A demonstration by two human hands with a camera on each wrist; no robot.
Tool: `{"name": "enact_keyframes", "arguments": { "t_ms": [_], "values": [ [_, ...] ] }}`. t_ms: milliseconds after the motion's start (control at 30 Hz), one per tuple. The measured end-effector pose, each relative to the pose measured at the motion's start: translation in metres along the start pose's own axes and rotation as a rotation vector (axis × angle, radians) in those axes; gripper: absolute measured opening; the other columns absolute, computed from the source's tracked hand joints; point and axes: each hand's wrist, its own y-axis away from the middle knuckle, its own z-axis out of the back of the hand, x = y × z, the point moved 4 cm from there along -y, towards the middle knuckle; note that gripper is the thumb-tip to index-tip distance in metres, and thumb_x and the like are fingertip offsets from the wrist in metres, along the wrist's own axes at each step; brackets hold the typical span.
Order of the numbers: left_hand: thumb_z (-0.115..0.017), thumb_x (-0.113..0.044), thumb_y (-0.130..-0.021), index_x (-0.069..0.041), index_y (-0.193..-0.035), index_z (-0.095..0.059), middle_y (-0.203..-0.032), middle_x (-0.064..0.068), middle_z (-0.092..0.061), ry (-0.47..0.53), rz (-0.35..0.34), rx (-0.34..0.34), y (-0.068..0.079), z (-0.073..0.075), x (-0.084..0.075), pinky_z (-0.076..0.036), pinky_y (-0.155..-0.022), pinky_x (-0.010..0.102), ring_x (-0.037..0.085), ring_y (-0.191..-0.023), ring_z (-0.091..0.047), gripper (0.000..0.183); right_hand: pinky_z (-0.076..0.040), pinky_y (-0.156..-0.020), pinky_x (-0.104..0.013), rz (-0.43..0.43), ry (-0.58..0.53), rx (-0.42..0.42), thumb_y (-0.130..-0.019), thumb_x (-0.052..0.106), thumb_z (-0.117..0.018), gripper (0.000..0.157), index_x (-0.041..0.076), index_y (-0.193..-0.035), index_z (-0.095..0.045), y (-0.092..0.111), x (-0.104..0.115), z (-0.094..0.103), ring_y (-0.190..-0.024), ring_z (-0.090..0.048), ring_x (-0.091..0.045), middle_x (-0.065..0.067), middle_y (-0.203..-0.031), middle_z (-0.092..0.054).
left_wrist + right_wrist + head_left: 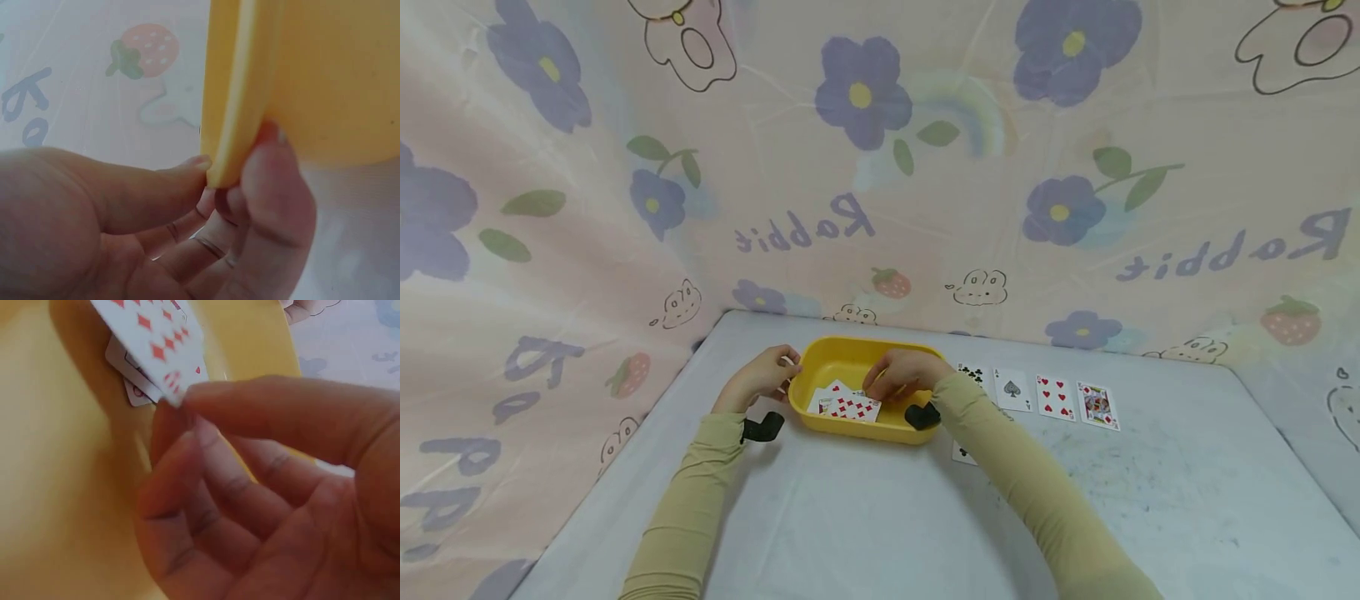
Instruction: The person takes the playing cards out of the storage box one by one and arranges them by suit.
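A yellow plastic tub (829, 372) stands on the table with several playing cards in it. My left hand (765, 375) is at its left end; in the left wrist view thumb and fingers pinch the tub's rim (234, 94). Inside the tub, my right hand (908, 372) pinches the corner of a diamonds card (161, 345) between thumb and fingers. That card lies tilted over other cards, among them a heart card (833, 388). The diamonds card's exact number is blurred in the right wrist view.
Right of the tub, a row of face-up cards holds a clubs card (973, 374), an ace of spades (1013, 390), a hearts card (1056, 397) and a red-bordered face card (1098, 406). Another card (963, 454) is partly under the right forearm. Patterned cloth (925, 192) hangs behind.
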Motion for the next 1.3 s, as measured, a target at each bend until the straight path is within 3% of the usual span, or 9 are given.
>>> {"name": "enact_keyframes", "arguments": {
  "t_ms": [433,700,867,1300],
  "values": [
    [-0.049,-0.012,-0.101,0.000,-0.116,-0.045,-0.096,0.019,-0.055,-0.008,-0.007,-0.003,0.001,-0.001,-0.001,-0.057,-0.058,0.032,0.024,-0.072,-0.059,0.019,-0.053,-0.074,-0.031,-0.011,0.015,-0.002,-0.088,0.008,-0.068,0.022,0.005,-0.109,-0.068,0.010,-0.002,0.004,-0.079,-0.057,-0.017,-0.007,-0.095,-0.065],
    [-0.049,-0.012,-0.101,-0.001,-0.116,-0.045,-0.098,0.019,-0.055,-0.016,-0.002,-0.006,0.000,-0.001,0.000,-0.057,-0.058,0.032,0.025,-0.073,-0.059,0.019,-0.053,-0.077,-0.033,-0.029,0.046,0.019,-0.087,0.005,-0.068,0.015,0.006,-0.102,-0.071,0.014,-0.006,0.007,-0.077,-0.055,-0.017,-0.006,-0.090,-0.067],
    [-0.049,-0.012,-0.101,-0.001,-0.116,-0.045,-0.098,0.020,-0.055,-0.010,-0.003,-0.001,0.000,-0.001,-0.001,-0.057,-0.059,0.033,0.024,-0.073,-0.059,0.019,-0.053,-0.075,-0.033,-0.020,0.052,-0.011,-0.086,0.005,-0.067,0.016,0.006,-0.101,-0.069,0.019,-0.007,0.012,-0.078,-0.057,-0.018,-0.005,-0.088,-0.067],
    [-0.048,-0.011,-0.101,0.000,-0.116,-0.045,-0.096,0.019,-0.054,-0.019,-0.001,0.006,0.005,-0.001,-0.004,-0.057,-0.060,0.033,0.023,-0.072,-0.059,0.019,-0.053,-0.069,-0.031,0.128,-0.076,-0.102,-0.088,0.007,-0.066,0.023,0.002,-0.109,-0.061,0.073,-0.013,0.041,-0.080,-0.064,-0.020,-0.008,-0.088,-0.067]
  ]
}}
